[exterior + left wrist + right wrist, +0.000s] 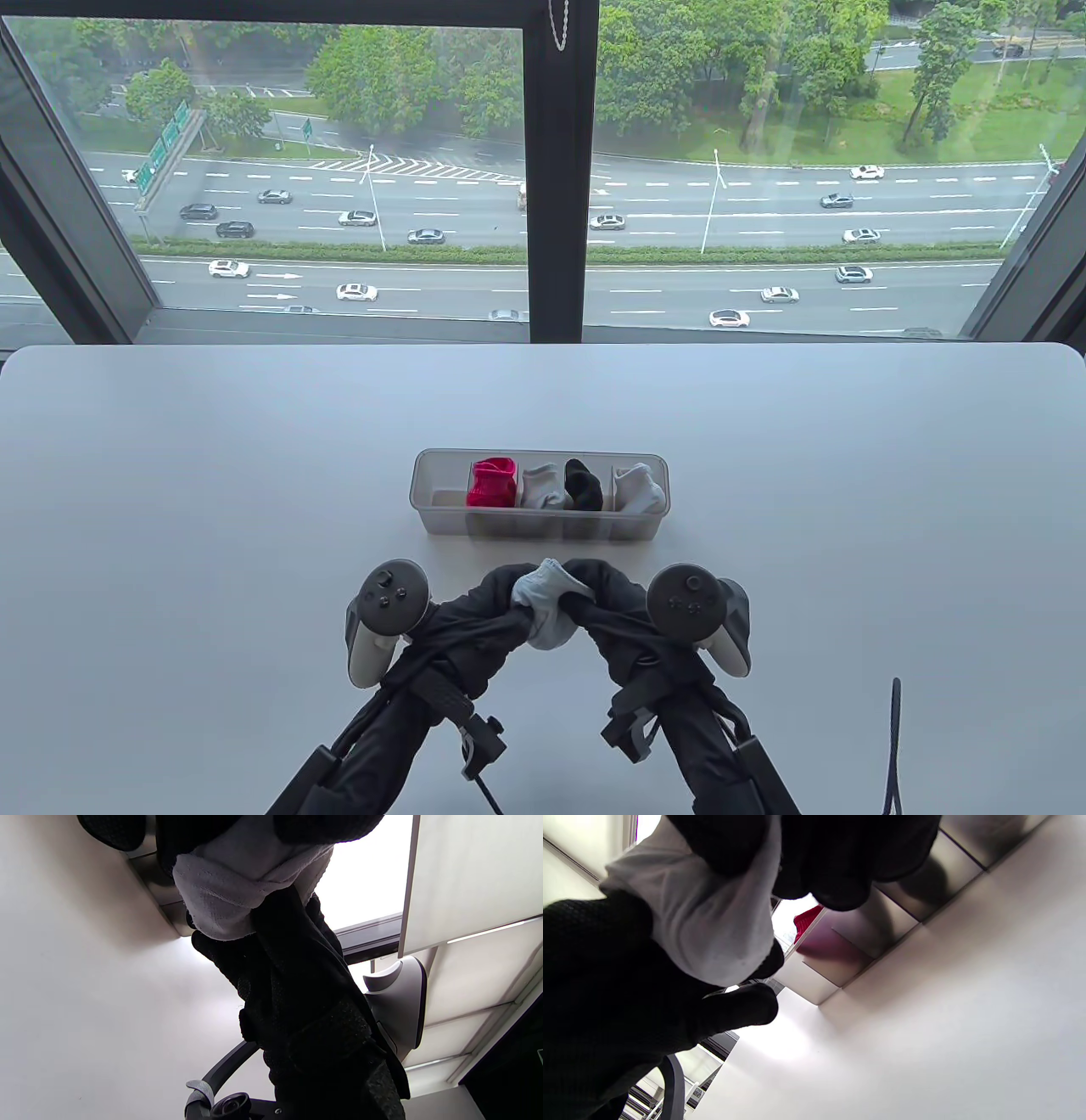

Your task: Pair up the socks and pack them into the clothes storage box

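Both the left hand [496, 607] and right hand [607, 598] gripped the grey sock bundle [543, 607], just short of the storage box [441, 522], whose leftmost compartment stood empty.

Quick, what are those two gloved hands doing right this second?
Left hand: fingers curled round the light grey sock bundle, gripping it.
Right hand: gripping the same bundle from the other side, above the table in front of the storage box.

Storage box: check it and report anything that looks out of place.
One oddity: in the storage box, a grey sock and a black sock appear to share a compartment, while the leftmost compartment is empty. The red and white bundles look tidy.
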The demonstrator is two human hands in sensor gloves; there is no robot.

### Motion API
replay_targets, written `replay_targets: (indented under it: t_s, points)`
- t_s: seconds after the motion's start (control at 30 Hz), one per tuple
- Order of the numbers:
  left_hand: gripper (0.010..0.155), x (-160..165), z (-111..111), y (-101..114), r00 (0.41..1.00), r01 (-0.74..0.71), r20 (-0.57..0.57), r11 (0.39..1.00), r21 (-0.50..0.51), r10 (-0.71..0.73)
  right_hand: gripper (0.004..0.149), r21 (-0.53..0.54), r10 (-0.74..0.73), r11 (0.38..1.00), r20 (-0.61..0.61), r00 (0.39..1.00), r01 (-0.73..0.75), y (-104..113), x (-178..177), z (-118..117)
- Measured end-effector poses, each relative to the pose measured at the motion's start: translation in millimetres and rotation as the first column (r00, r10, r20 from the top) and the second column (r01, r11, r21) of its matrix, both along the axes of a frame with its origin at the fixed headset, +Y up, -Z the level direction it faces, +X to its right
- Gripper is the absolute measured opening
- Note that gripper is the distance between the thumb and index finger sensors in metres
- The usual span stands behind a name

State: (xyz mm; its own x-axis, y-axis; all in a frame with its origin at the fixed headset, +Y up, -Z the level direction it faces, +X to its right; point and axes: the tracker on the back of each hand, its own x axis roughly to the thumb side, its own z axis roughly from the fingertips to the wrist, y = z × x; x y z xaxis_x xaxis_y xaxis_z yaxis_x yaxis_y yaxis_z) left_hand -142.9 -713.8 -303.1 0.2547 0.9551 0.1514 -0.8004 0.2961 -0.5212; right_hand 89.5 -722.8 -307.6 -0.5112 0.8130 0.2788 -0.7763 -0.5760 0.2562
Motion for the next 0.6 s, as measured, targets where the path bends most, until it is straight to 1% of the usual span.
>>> replay_targets:
  t_s: [0.03, 0.07, 0.1, 0.13, 0.17, 0.2, 0.23, 0.27, 0.3, 0.33, 0.37, 0.4, 0.43, 0.47, 0.5, 0.53, 0.57, 0.6]
  points:
    - [0.064, -1, 0, 1, 0.999, 0.033, 0.035, 0.999, -0.007, -0.033, 0.046, 0.005, 0.016, 1.000, 0.002, 1.000, -0.016, 1, -1, 1]
    - [0.074, -2, 0, 2, 0.999, 0.035, 0.022, 0.999, -0.006, -0.035, 0.047, 0.019, 0.046, 0.999, -0.016, 0.999, -0.045, 3, -3, 1]
    - [0.078, -3, 0, 3, 0.999, 0.036, -0.038, 0.999, 0.006, -0.036, 0.048, 0.028, 0.059, 0.998, -0.018, 0.998, -0.059, 4, -6, 2]
    - [0.069, -3, -1, 3, 0.992, 0.049, -0.119, 0.998, 0.027, -0.045, 0.050, 0.026, 0.043, 0.999, -0.020, 0.999, -0.042, 5, -10, 3]
    - [0.055, -5, 0, 4, 0.967, 0.068, -0.250, 0.996, 0.062, -0.051, 0.054, 0.002, 0.004, 1.000, -0.031, 1.000, -0.004, 4, -15, 5]
    - [0.051, -6, 0, 4, 0.958, 0.067, -0.283, 0.994, 0.086, -0.040, 0.062, -0.022, -0.023, 0.999, -0.029, 0.999, 0.023, 2, -17, 5]
    - [0.050, -8, 0, 6, 0.959, 0.052, -0.283, 0.994, 0.094, -0.023, 0.073, -0.065, -0.051, 0.997, -0.036, 0.998, 0.048, 0, -19, 6]
    - [0.050, -9, 1, 6, 0.959, 0.019, -0.283, 0.995, 0.099, 0.010, 0.077, -0.105, -0.045, 0.994, -0.065, 0.997, 0.039, -3, -19, 5]
    - [0.049, -9, 1, 7, 0.959, 0.001, -0.282, 0.994, 0.111, 0.030, 0.065, -0.099, -0.036, 0.995, -0.059, 0.998, 0.030, -5, -18, 7]
    - [0.048, -8, 0, 6, 0.974, 0.017, -0.225, 0.995, 0.101, 0.006, 0.051, -0.037, -0.046, 0.998, -0.006, 0.999, 0.045, -4, -17, 7]
    - [0.047, -9, -1, 6, 0.982, 0.022, -0.188, 0.995, 0.093, -0.004, 0.045, -0.037, -0.050, 0.998, 0.015, 0.999, 0.050, -3, -14, 6]
    - [0.046, -9, -4, 7, 0.992, -0.006, -0.124, 0.996, 0.086, 0.017, 0.044, -0.040, -0.046, 0.998, -0.025, 0.999, 0.045, -3, -9, 3]
    - [0.046, -7, -5, 8, 0.999, -0.030, -0.022, 0.998, 0.047, 0.031, 0.043, -0.028, -0.034, 0.999, -0.040, 0.999, 0.033, -3, -3, 0]
    - [0.046, -5, -5, 8, 0.999, -0.022, 0.033, 1.000, 0.020, 0.022, 0.043, -0.009, -0.017, 1.000, -0.066, 0.998, 0.016, -3, -1, -2]
    - [0.046, -4, -7, 7, 0.997, -0.004, 0.073, 1.000, 0.019, 0.003, 0.044, 0.000, 0.021, 1.000, -0.091, 0.996, -0.021, -2, 1, -2]
    - [0.046, -5, -9, 6, 0.998, 0.004, 0.064, 1.000, 0.013, -0.005, 0.044, 0.014, 0.038, 0.999, -0.082, 0.996, -0.037, -2, 2, -2]
    - [0.046, -5, -9, 5, 1.000, 0.012, 0.028, 1.000, 0.001, -0.012, 0.044, 0.016, 0.038, 0.999, -0.077, 0.996, -0.037, -2, 2, -1]
    - [0.047, -5, -8, 6, 0.999, 0.043, 0.016, 0.999, 0.001, -0.043, 0.044, -0.001, 0.032, 0.999, -0.095, 0.995, -0.032, -2, 0, -2]
